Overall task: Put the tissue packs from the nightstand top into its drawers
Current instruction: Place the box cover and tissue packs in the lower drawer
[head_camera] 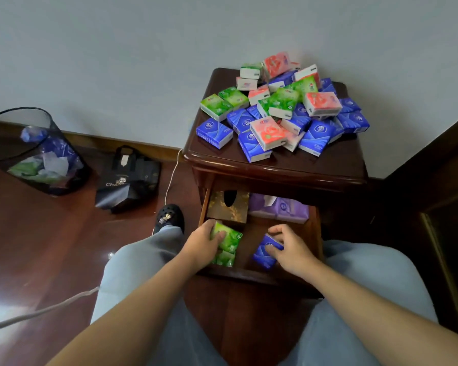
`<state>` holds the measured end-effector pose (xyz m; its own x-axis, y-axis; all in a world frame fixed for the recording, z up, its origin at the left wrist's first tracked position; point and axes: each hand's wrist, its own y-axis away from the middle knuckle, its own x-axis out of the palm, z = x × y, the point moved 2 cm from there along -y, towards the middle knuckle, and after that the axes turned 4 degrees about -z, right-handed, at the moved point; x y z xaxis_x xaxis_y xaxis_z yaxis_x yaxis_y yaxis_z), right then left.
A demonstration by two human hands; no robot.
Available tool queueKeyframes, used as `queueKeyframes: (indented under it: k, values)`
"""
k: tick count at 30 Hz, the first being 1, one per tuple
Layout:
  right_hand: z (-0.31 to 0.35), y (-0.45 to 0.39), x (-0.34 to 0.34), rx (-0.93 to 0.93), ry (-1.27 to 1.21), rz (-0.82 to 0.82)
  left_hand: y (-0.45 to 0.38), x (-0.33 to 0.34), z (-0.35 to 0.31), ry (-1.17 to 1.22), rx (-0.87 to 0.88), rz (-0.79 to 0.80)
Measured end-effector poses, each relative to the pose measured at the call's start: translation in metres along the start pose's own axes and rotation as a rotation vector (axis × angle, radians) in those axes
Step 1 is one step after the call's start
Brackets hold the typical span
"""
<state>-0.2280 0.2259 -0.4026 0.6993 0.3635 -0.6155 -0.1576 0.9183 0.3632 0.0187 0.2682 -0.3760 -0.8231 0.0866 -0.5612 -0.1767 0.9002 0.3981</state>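
The left hand curls its fingers and thumb around a green tissue pack inside the open top drawer of a dark wooden nightstand; that grip is clamped on the pack, which sits on another green pack below it, long axis running toward the drawer's back. The right hand pinches a blue tissue pack at the drawer's front right, the pack tilted with its long axis angled toward the back right. Behind the hands, at the drawer's back, lie a gold tissue box and a purple tissue pack. On the nightstand top, a loose heap of tissue packs in blue, green and pink. On the wooden floor to the left stand a mesh wastebasket and a black tote bag, with a white cable nearby.
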Motion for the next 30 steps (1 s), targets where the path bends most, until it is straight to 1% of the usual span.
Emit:
queueKeyframes:
  k: [3, 6, 8, 10, 13, 19, 22, 26, 30]
  values:
    - [-0.005, -0.013, 0.011, 0.004, 0.077, 0.058, -0.006, 0.003, 0.010, 0.049, -0.082, -0.022]
    - [-0.007, -0.032, 0.027, -0.053, 0.156, 0.107, -0.017, 0.005, 0.013, 0.114, -0.098, -0.036]
    - [-0.012, -0.040, 0.040, -0.056, 0.213, 0.142, -0.025, 0.006, 0.015, 0.100, -0.111, -0.038]
    - [-0.019, -0.045, 0.053, -0.030, 0.232, 0.169, -0.030, 0.007, 0.018, 0.112, -0.136, -0.035]
    - [-0.025, -0.053, 0.066, -0.005, 0.219, 0.164, -0.036, 0.010, 0.023, 0.217, -0.179, -0.043]
    - [-0.028, -0.061, 0.080, -0.037, 0.291, 0.191, -0.043, 0.011, 0.030, 0.284, -0.176, -0.050]
    - [-0.032, -0.061, 0.083, -0.031, 0.302, 0.179, -0.041, 0.010, 0.028, 0.291, -0.179, -0.040]
    - [-0.034, -0.062, 0.084, -0.008, 0.297, 0.193, -0.040, 0.010, 0.028, 0.246, -0.163, -0.016]
    - [-0.033, -0.062, 0.081, 0.050, 0.247, 0.252, -0.036, 0.010, 0.025, 0.214, -0.143, 0.019]
